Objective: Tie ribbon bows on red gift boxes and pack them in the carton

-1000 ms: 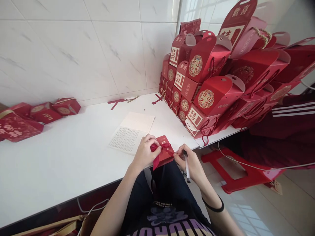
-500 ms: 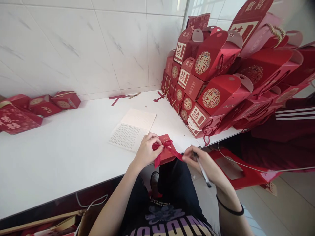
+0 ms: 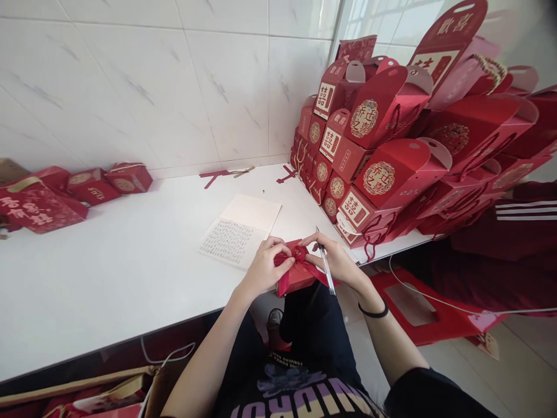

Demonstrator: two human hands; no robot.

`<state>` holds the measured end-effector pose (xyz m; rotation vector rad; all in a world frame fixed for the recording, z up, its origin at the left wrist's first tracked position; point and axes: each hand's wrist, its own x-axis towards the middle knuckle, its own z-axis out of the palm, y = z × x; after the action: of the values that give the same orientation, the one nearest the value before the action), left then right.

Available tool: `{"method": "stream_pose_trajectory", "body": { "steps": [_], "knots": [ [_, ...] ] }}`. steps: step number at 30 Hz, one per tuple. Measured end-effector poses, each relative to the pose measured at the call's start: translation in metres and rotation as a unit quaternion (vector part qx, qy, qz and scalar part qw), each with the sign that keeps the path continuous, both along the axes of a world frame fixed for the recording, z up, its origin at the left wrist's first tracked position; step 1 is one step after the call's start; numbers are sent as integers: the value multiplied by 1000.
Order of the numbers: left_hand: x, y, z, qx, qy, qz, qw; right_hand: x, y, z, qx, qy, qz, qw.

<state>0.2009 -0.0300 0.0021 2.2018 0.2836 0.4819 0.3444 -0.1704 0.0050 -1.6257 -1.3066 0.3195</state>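
A small red gift box (image 3: 297, 277) sits at the front edge of the white table (image 3: 130, 261), with a red ribbon (image 3: 299, 255) knotted on top. My left hand (image 3: 264, 268) pinches the ribbon's left loop, fingers closed. On the other side of the knot my right hand (image 3: 336, 261) pinches the ribbon and also grips a pen (image 3: 325, 268) slanting down across its fingers. An open notebook (image 3: 240, 231) with handwriting lies just behind the box.
A tall pile of red gift boxes (image 3: 383, 145) fills the table's right end. Several more red boxes (image 3: 78, 187) line the wall at far left. Red ribbon pieces (image 3: 217, 174) lie at the back. A red stool (image 3: 418, 307) stands on the floor to the right.
My right hand, which had pulled the ribbon end out to the right off the table edge, has come back in to the knot. The left hand has stayed on the ribbon.
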Motion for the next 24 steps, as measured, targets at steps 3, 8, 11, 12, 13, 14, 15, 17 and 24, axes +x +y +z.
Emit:
{"method": "stream_pose_trajectory", "body": {
  "steps": [3, 8, 11, 12, 13, 14, 15, 17, 24],
  "knots": [
    [0, 1, -1, -2, -3, -2, 1000, 0, 4, -1, 18, 5, 3, 1000],
    [0, 1, -1, -5, -6, -1, 1000, 1, 5, 0, 36, 9, 3, 999],
    [0, 0, -1, -7, -6, 1, 1000, 5, 0, 6, 10, 29, 19, 999],
    [1, 0, -1, -8, -5, 1, 1000, 6, -1, 9, -3, 39, 23, 999],
    [1, 0, -1, -8, -4, 1, 1000, 7, -3, 12, -15, 49, 28, 998],
    [1, 1, -1, -9, -3, 1, 1000, 7, -4, 15, -22, 58, 32, 998],
    [1, 1, 0, -10, -2, -1, 1000, 7, -4, 17, -26, 66, 37, 997],
    [1, 3, 2, -16, 3, -13, 1000, 7, -3, 21, -25, 84, 47, 995],
    [0, 11, 14, -33, 38, -67, 997, 5, 3, 18, 3, 143, 70, 987]
  ]
}}
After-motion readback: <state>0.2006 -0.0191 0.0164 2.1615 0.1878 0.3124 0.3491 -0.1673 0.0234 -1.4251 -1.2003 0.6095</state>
